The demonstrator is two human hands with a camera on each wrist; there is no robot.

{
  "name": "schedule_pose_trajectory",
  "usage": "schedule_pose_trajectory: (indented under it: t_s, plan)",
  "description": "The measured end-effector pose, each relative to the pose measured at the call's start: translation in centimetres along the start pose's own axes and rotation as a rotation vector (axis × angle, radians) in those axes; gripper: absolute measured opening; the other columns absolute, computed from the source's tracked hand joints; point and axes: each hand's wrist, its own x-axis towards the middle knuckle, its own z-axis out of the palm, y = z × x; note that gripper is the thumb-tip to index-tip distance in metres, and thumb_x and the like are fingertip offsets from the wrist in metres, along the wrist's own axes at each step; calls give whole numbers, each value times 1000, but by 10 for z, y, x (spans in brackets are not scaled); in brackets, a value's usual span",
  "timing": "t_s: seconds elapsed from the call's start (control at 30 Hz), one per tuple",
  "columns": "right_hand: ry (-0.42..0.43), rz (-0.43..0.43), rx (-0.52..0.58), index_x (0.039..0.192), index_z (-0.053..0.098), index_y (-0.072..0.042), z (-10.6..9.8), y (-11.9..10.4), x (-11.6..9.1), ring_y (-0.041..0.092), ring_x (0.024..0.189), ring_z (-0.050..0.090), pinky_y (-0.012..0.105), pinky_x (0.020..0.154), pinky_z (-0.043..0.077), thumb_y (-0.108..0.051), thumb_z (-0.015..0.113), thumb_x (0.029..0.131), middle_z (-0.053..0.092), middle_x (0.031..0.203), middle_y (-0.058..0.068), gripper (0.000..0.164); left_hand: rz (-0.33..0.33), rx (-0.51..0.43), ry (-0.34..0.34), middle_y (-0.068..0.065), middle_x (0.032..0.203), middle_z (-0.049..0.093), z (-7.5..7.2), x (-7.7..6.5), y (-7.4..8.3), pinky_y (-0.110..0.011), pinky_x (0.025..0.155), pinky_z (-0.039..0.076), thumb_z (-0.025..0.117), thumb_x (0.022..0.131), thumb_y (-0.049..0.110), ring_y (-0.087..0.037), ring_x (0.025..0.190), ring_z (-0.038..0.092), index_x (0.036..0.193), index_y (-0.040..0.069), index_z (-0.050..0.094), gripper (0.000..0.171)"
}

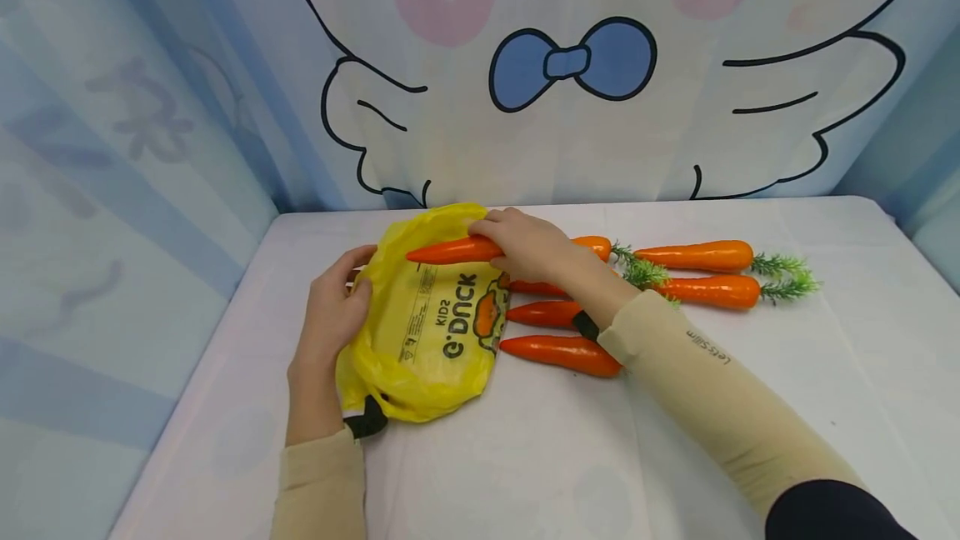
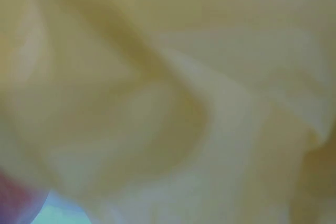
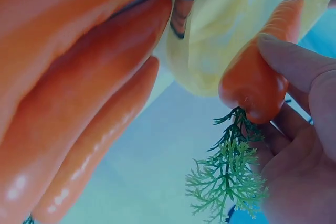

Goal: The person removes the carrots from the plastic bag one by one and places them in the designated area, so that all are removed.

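Note:
A yellow plastic bag (image 1: pixel 431 394) with G.DUCK KIDS print lies on the table, its mouth toward the left. My left hand (image 1: pixel 336 315) grips the bag's left edge between thumb and fingers. Yellow plastic (image 2: pixel 173 103) fills the left wrist view, blurred. My right hand (image 1: pixel 534 247) holds an orange toy carrot (image 1: pixel 452 252) over the bag, tip pointing left. In the right wrist view, the thumb lies on top of that carrot (image 3: pixel 254 85) with fingers beneath, and its green leafy top (image 3: pixel 228 177) hangs free.
More carrots lie right of the bag, some partly hidden under my right arm: one nearest me (image 1: pixel 562 352), another just beyond it (image 1: pixel 540 314), and two farther right, a back one (image 1: pixel 701 256) and a front one (image 1: pixel 712 291). A printed curtain (image 1: pixel 570 148) hangs behind the table.

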Motion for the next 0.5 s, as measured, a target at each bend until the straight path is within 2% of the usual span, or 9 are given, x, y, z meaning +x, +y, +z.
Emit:
schedule_pose_trajectory:
  t_s: [0.33, 0.5]
  plan:
    - [65, 24, 36, 142, 56, -11, -14, 17, -36, 26, 119, 51, 43, 102, 46, -17, 73, 94, 56, 136, 8, 51, -4, 2, -7, -11, 144, 54, 0, -1, 0, -45, 98, 46, 44, 102, 7, -30, 115, 55, 149, 11, 50, 47]
    - [100, 27, 56, 141, 57, -11, -16, 30, -56, 28, 121, 51, 46, 102, 46, -16, 73, 94, 56, 138, 10, 51, -4, 7, -13, -11, 144, 53, 0, -1, 0, -45, 98, 46, 44, 102, 8, -30, 115, 54, 149, 12, 50, 47]
